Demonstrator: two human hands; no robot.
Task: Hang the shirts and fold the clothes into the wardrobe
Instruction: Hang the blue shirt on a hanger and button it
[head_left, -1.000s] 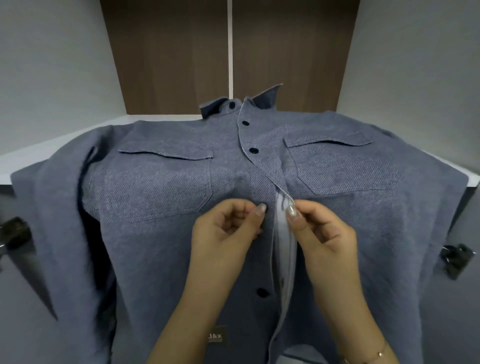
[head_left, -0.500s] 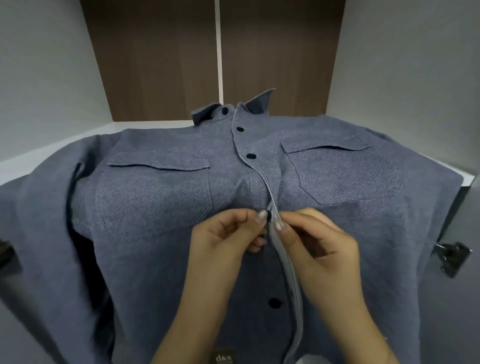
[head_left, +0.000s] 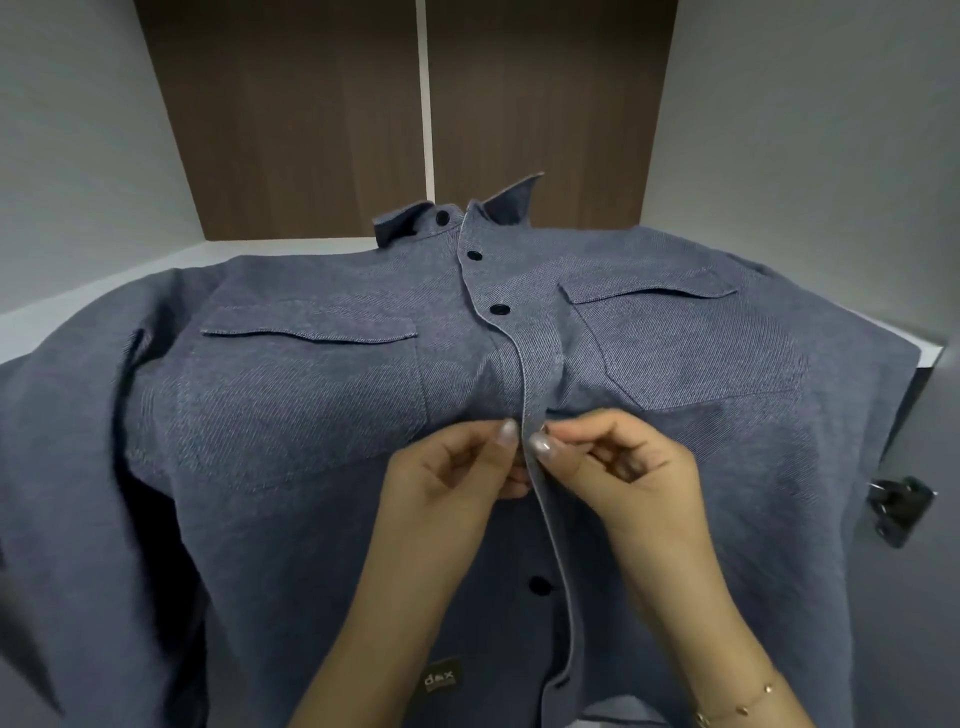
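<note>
While the blue shirt lies face up on the white shelf of the wardrobe, collar at the far end and its lower half hanging over the near edge toward you, you are part-way through buttoning it. The three far buttons look done; the lower button near you is not yet fastened. Your left hand pinches the left side of the front opening between thumb and curled fingers, and your right hand pinches the overlapping placket just beside it, the two thumbs almost touching. The button you are working is hidden between your fingertips, so whether it has passed through its hole I cannot tell.

My judgement: next you need to push that button fully through, then slide both hands down to the lower button and line its hole over it.

Compared with a second ago, the pale gap between the two edges has closed at your fingers, and the shirt sits lower and larger in view, with your hands closer together.
</note>
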